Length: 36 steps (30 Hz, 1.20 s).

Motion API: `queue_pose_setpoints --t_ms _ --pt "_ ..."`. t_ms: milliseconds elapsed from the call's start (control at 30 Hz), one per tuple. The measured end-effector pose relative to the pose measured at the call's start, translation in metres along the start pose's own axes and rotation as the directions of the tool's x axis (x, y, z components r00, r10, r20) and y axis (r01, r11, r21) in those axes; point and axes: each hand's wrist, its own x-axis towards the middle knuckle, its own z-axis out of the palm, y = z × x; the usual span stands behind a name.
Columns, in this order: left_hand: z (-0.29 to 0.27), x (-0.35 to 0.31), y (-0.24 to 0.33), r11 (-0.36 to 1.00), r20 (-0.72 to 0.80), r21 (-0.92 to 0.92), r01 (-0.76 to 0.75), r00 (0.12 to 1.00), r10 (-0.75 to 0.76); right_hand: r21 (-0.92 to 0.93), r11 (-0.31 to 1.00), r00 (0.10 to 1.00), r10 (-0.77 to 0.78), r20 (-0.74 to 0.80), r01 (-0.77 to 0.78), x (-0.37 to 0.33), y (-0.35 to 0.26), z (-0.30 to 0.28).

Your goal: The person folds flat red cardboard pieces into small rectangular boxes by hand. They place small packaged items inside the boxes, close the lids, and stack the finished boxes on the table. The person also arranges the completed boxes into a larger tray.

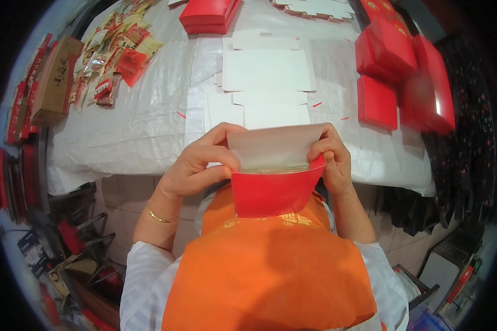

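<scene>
Between my two hands I hold a red carton [273, 192] at the table's near edge, in front of my orange apron. Its outside is red, and a raised pale flap shows its inner side. My left hand [201, 161] grips the left end, thumb on the red front panel and fingers behind the flap. At the right end, my right hand [333, 160] pinches the corner between thumb and bent fingers. Just beyond the carton lie flat, white-faced carton blanks [269, 70] with cut tabs. What is inside the carton cannot be made out.
Finished-looking red boxes [389, 52] are stacked on the right of the white-covered table [154, 140]. Another red box [207, 14] stands at the back. Small snack packets [132, 63] lie in a heap at the left, beside a brown box [55, 83]. Small red scraps dot the cover.
</scene>
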Motion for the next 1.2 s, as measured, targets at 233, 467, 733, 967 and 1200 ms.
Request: queue_pose_setpoints --t_ms 233,467,733,967,1200 --pt "-0.003 0.002 0.0 1.0 0.019 -0.008 0.03 0.999 -0.03 0.003 1.0 0.999 0.019 0.034 -0.019 0.005 -0.004 0.001" --pt "0.009 0.0 -0.008 1.0 -0.061 -0.012 0.007 0.998 -0.008 -0.11 0.994 0.998 0.008 0.069 -0.001 0.005 -0.003 -0.01" --pt "0.054 0.004 -0.004 0.988 -0.393 -0.132 -0.082 0.919 0.023 0.302 0.938 0.951 0.237 -0.2 -0.17 0.007 -0.03 0.029" --pt "0.034 -0.001 -0.003 0.959 -0.303 0.282 -0.021 0.947 0.11 0.045 0.998 0.997 0.039 -0.063 -0.036 0.002 -0.019 0.02" --pt "0.031 0.002 0.014 0.921 -0.273 0.39 -0.027 0.951 0.143 -0.052 0.992 0.983 0.109 -0.148 -0.118 0.005 -0.044 0.024"
